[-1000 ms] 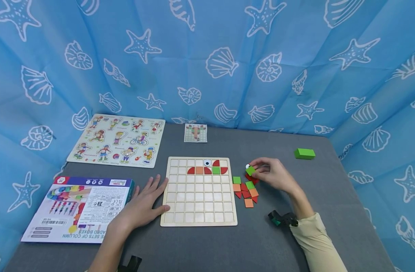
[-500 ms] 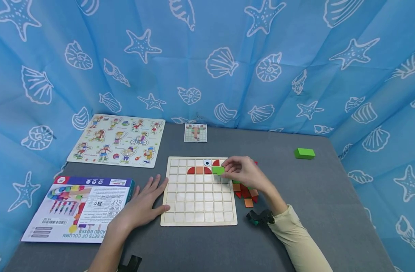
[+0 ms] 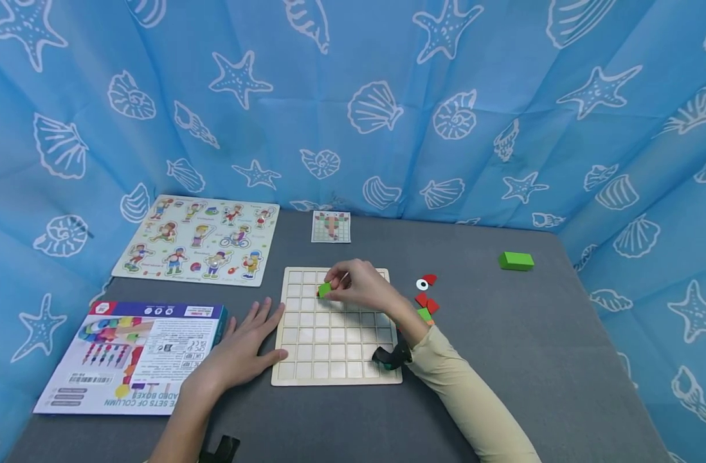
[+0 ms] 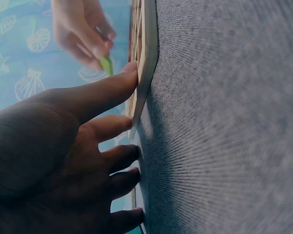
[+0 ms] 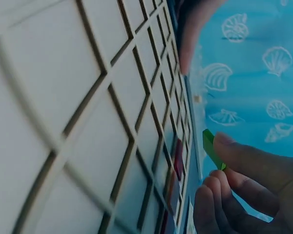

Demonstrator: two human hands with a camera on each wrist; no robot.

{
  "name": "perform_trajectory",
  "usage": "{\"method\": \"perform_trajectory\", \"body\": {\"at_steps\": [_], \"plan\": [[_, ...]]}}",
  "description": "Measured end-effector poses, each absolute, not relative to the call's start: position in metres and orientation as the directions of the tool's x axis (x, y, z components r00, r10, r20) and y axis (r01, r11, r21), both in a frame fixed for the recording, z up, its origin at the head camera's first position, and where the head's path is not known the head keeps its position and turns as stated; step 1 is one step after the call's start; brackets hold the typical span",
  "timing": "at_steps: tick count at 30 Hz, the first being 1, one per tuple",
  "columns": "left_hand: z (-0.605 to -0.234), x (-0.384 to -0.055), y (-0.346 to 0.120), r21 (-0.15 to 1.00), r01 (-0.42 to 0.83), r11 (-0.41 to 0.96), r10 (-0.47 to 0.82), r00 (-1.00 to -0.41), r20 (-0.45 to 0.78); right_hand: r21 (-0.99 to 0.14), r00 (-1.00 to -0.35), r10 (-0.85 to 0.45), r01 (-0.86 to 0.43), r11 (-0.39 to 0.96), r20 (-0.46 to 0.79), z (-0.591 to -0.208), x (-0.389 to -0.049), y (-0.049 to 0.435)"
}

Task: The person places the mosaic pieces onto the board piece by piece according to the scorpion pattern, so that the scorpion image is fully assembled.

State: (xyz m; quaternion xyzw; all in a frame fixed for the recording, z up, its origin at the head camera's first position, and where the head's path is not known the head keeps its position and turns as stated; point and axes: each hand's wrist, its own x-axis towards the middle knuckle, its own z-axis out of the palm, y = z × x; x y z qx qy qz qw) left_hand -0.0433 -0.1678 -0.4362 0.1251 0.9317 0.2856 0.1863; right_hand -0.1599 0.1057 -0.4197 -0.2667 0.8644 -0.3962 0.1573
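Observation:
Over the upper left part of the wooden grid board (image 3: 337,382), my right hand (image 3: 364,285) pinches a green square tile (image 3: 325,290) between thumb and fingers. The right wrist view shows this tile (image 5: 213,150) tilted and held just off the board. Red pieces (image 5: 178,158) sit in cells below it; in the head view the right hand covers most of the placed pieces. My left hand (image 3: 240,350) lies with spread fingers at the board's left edge. Its thumb (image 4: 107,90) touches the board's rim, and the other fingertips rest near the table.
Loose pieces, among them a white eye disc (image 3: 422,284) and red quarter-rounds (image 3: 431,305), lie right of the board, partly behind my right forearm. Around stand a pattern card (image 3: 331,227), a picture puzzle (image 3: 199,241), a box (image 3: 127,360) and a green block (image 3: 516,261).
My right hand has picked the green tile from the loose pieces and carried it leftward across the board to its upper left. The left hand has stayed at the board's edge.

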Motion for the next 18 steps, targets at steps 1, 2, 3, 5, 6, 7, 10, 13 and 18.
{"method": "perform_trajectory", "body": {"at_steps": [1, 2, 3, 5, 6, 7, 10, 13, 18], "plan": [[-0.436, -0.043, -0.168, 0.579, 0.125, 0.805, 0.34, -0.899, -0.277, -0.764, -0.806, -0.588, -0.337, 0.551, -0.069, -0.42, -0.161, 0.101], [-0.436, -0.043, -0.168, 0.582, 0.123, 0.804, 0.339, -0.898, -0.279, -0.758, -0.805, -0.588, -0.337, 0.558, -0.075, -0.421, -0.162, 0.096], [-0.436, -0.043, -0.168, 0.582, 0.123, 0.804, 0.339, -0.898, -0.278, -0.752, -0.805, -0.587, -0.338, 0.566, -0.081, -0.422, -0.163, 0.092], [-0.437, -0.043, -0.168, 0.582, 0.124, 0.804, 0.34, -0.898, -0.279, -0.736, -0.807, -0.584, -0.34, 0.585, -0.092, -0.424, -0.166, 0.085], [-0.437, -0.043, -0.168, 0.583, 0.125, 0.803, 0.341, -0.898, -0.278, -0.728, -0.809, -0.58, -0.34, 0.595, -0.097, -0.425, -0.166, 0.081], [-0.437, -0.043, -0.169, 0.583, 0.125, 0.803, 0.341, -0.898, -0.277, -0.721, -0.811, -0.577, -0.34, 0.604, -0.101, -0.425, -0.167, 0.078], [-0.437, -0.043, -0.168, 0.579, 0.13, 0.805, 0.343, -0.898, -0.275, -0.69, -0.816, -0.568, -0.349, 0.634, -0.109, -0.426, -0.168, 0.071], [-0.437, -0.043, -0.168, 0.58, 0.125, 0.805, 0.341, -0.898, -0.278, -0.659, -0.823, -0.555, -0.352, 0.664, -0.119, -0.426, -0.167, 0.066], [-0.437, -0.043, -0.169, 0.573, 0.133, 0.809, 0.342, -0.899, -0.274, -0.624, -0.824, -0.547, -0.352, 0.698, -0.147, -0.427, -0.166, 0.06]]}}
